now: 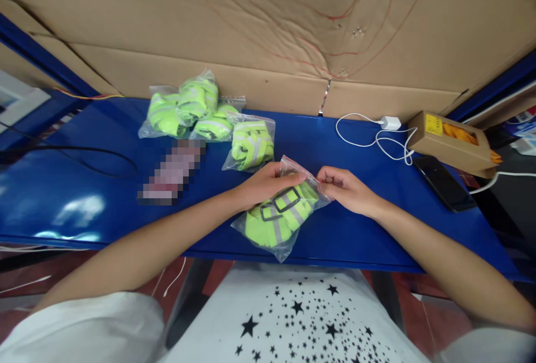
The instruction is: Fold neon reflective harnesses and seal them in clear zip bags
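Observation:
A clear zip bag [278, 220] holding a folded neon-yellow reflective strap with black buckles lies on the blue table [84, 184] near its front edge. My left hand [268, 183] lies over the bag's upper left, fingers pressed on its red-lined mouth. My right hand [345, 189] pinches the same mouth at its right end. Both hands are closed on the bag's top edge.
Several filled bags of the same yellow straps lie behind, a heap [188, 109] at the back left and one bag [250, 142] nearer. A blurred flat item [171, 176] lies left. At right are a white charger with cable [387, 128], a black phone [444, 182] and a brown box [454, 142]. Cardboard [268, 28] walls the back.

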Demonstrator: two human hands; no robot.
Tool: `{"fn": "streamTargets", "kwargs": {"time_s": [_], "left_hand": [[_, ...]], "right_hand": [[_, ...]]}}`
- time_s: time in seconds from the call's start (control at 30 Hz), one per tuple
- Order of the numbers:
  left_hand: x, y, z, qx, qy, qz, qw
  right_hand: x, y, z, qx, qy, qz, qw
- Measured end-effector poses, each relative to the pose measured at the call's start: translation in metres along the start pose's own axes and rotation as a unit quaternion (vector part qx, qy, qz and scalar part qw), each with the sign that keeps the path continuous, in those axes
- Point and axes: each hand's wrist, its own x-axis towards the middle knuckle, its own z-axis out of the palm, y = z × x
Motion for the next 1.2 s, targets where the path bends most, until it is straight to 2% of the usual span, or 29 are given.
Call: {"fn": "streamTargets", "kwargs": {"time_s": [0.23,0.5,0.73,0.97,1.07,1.2], "left_hand": [[-0.001,0.001,0.001,0.044,-0.041,0.023,0.998],[-0.002,0.0,0.002,0.074,-0.052,0.045,0.995],[-0.002,0.001,0.002,0.1,-0.096,0.061,0.989],[-0.005,0.003,0.006,0.126,-0.095,0.073,0.985],[-0.005,0.004,0.007,0.126,-0.09,0.077,0.985],[-0.005,0.004,0.008,0.065,-0.088,0.052,0.993]], "right_hand": [[0.0,-0.001,0.004,-0.013,0.007,-0.031,0.999],[-0.005,-0.002,0.009,-0.019,-0.017,-0.047,0.999],[-0.003,0.0,0.01,0.0,-0.005,-0.036,0.999],[-0.006,-0.001,0.012,-0.043,-0.02,-0.072,0.996],[-0.007,-0.002,0.013,-0.031,-0.027,-0.07,0.997],[-0.006,-0.001,0.013,-0.033,-0.016,-0.061,0.997]]}}
